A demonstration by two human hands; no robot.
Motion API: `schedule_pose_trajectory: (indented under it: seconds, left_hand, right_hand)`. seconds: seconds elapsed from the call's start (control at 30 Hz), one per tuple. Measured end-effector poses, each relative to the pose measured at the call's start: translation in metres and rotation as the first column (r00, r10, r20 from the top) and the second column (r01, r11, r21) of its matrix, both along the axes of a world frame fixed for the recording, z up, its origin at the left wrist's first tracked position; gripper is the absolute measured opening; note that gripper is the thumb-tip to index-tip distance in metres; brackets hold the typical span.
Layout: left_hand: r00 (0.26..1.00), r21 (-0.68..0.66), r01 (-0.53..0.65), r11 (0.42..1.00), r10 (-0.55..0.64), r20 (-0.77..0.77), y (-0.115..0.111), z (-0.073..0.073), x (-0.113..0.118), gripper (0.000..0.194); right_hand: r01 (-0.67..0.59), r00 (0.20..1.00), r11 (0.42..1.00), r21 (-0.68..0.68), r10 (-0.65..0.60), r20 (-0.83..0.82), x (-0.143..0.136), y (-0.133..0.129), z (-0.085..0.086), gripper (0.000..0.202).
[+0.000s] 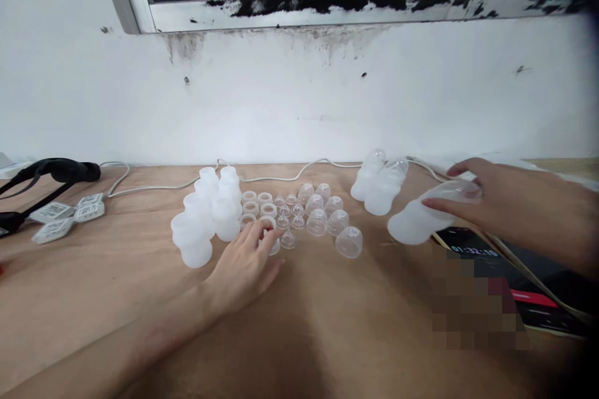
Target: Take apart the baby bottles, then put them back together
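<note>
My right hand (496, 199) grips a capped baby bottle (416, 221) between thumb and fingers at its clear-cap end; the bottle leans, its white base toward the left. My left hand (248, 262) is at the front of the white bottle rings (251, 207), its fingers curled around the nearest ring (274, 248). Just left of the rings, several frosted bottle bodies (194, 240) stand in a cluster. Clear nipples (289, 239) sit in rows to the right of the rings, and clear dome caps (349, 242) beyond them.
Two capped bottles (380, 190) stand at the back right. A phone or tablet (472, 243) with a timer lies beneath my right forearm. A white cable (281, 177) runs along the wall. White labelled blocks (70, 218) and a black strap (60, 171) lie at left.
</note>
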State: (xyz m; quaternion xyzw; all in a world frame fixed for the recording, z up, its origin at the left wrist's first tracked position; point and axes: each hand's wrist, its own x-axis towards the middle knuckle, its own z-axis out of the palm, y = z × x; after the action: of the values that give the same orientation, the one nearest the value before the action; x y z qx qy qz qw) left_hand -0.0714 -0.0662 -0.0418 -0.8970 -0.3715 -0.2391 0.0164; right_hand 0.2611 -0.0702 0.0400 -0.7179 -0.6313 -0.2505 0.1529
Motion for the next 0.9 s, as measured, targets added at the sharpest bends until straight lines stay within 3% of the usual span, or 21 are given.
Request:
schedule_pose_trajectory:
  seconds: [0.07, 0.13, 0.2, 0.3, 0.37, 0.4, 0.5, 0.57, 0.63, 0.67, 0.7, 0.8, 0.9]
  left_hand:
    - [0.994, -0.007, 0.073, 0.997, -0.073, 0.083, -0.008, 0.009, 0.004, 0.044]
    - [0.979, -0.046, 0.135, 0.99, -0.126, 0.159, -0.016, 0.016, 0.009, 0.064]
    - [0.969, -0.143, 0.185, 0.972, -0.156, 0.193, -0.023, 0.021, 0.015, 0.074]
    - [0.964, -0.41, 0.231, 0.882, -0.153, 0.216, -0.031, 0.028, 0.015, 0.054]
    - [0.956, -0.606, 0.268, 0.749, -0.13, 0.262, -0.033, 0.037, 0.009, 0.042]
    - [0.948, -0.697, 0.293, 0.655, -0.107, 0.298, -0.034, 0.042, 0.005, 0.04]
    - [0.914, -0.874, 0.387, 0.293, 0.006, 0.406, -0.033, 0.054, -0.009, 0.037]
    - [0.896, -0.901, 0.428, 0.07, 0.101, 0.433, -0.031, 0.054, -0.021, 0.038]
    - [0.879, -0.891, 0.452, -0.035, 0.19, 0.438, -0.029, 0.048, -0.034, 0.038]
    - [0.863, -0.885, 0.465, -0.023, 0.236, 0.447, -0.028, 0.043, -0.04, 0.036]
    - [0.846, -0.883, 0.469, 0.023, 0.275, 0.457, -0.027, 0.038, -0.045, 0.033]
    - [0.83, -0.889, 0.42, 0.183, 0.32, 0.458, -0.027, 0.027, -0.054, 0.031]
    - [0.853, -0.909, 0.351, 0.224, 0.324, 0.41, -0.027, 0.024, -0.055, 0.033]
  right_hand:
    - [-0.179, 0.976, 0.984, -0.013, 0.176, -0.128, -0.021, -0.019, 0.009, 0.035]
    - [-0.376, 0.868, 0.921, -0.106, 0.31, -0.389, -0.05, -0.036, 0.012, 0.034]
    - [-0.536, 0.709, 0.812, -0.232, 0.283, -0.645, -0.078, -0.046, 0.008, 0.032]
    - [-0.708, 0.476, 0.662, -0.245, 0.192, -0.858, -0.103, -0.049, -0.007, 0.031]
    - [-0.758, 0.365, 0.619, -0.206, 0.14, -0.921, -0.107, -0.048, -0.016, 0.029]
    - [-0.772, 0.321, 0.609, -0.182, 0.125, -0.939, -0.108, -0.048, -0.018, 0.028]
    - [-0.781, 0.256, 0.614, -0.115, 0.147, -0.956, -0.103, -0.047, -0.011, 0.033]
    - [-0.715, 0.262, 0.699, -0.013, 0.25, -0.932, -0.096, -0.042, -0.003, 0.036]
    - [-0.574, 0.34, 0.81, 0.119, 0.369, -0.865, -0.088, -0.034, 0.001, 0.036]
    - [-0.512, 0.412, 0.844, 0.161, 0.406, -0.816, -0.085, -0.029, 0.0, 0.035]
    - [-0.492, 0.506, 0.86, 0.138, 0.411, -0.758, -0.083, -0.024, -0.004, 0.036]
    - [-0.553, 0.764, 0.825, -0.12, 0.444, -0.469, -0.087, -0.012, -0.027, 0.04]
    - [-0.532, 0.846, 0.801, -0.274, 0.492, -0.204, -0.097, -0.003, -0.055, 0.034]
